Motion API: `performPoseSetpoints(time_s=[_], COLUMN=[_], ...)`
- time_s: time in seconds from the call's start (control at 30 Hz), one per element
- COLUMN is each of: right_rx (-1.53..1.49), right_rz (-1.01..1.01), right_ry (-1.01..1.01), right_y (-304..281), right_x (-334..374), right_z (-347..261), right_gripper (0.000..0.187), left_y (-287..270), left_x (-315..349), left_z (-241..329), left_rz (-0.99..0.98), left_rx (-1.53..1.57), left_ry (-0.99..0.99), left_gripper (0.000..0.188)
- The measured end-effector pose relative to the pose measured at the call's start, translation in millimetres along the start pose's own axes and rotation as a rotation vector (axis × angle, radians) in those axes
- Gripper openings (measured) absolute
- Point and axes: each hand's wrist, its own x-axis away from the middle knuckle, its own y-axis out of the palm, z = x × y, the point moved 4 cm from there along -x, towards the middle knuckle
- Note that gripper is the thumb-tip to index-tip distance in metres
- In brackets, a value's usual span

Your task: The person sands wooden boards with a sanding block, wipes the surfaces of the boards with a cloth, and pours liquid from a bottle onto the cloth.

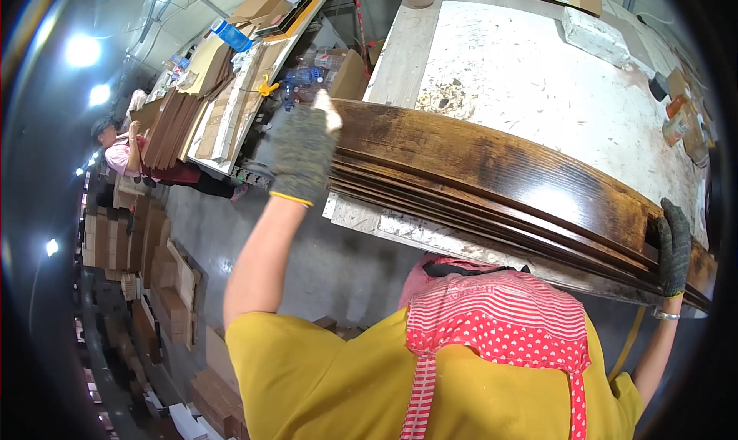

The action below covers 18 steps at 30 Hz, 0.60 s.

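Note:
A stack of long, dark brown wooden boards lies along the near edge of the white-topped table; the top board has a glossy, streaked finish. At its left end is my left hand, in a grey-green knit glove with a yellow cuff. Its fingers are closed around a small whitish wad that looks like cloth, touching the board's end. My right hand, in a dark grey glove, grips the right end of the top board, fingers over its face and the thumb mostly hidden.
A white block-like package and small jars sit on the table's far and right sides. To the left, another table holds stacked brown strips, with a person beside it. Cardboard boxes stand on the grey floor.

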Motion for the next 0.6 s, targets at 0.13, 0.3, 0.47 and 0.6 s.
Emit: performPoseSetpoints(time_s=[0.13,0.3,0.47,0.6], right_rx=[0.077,-0.021,-0.053,0.053], right_rz=[0.018,0.013,0.026,0.038], right_ry=[-0.018,0.068,0.034,-0.018], right_y=[1,1,2,9], right_x=[2,9,8,0], right_z=[4,2,15,13], right_gripper=[0.036,0.035,0.035,0.036], left_y=[36,-3,14,28], left_x=[-15,-10,1,22], left_z=[-70,-17,-23,-72], left_rz=[-0.285,-0.018,0.013,-0.115], left_rx=[-0.06,0.212,-0.036,0.058], left_ry=[-0.075,-0.01,0.04,0.062], left_gripper=[0.041,0.034,0.024,0.027])
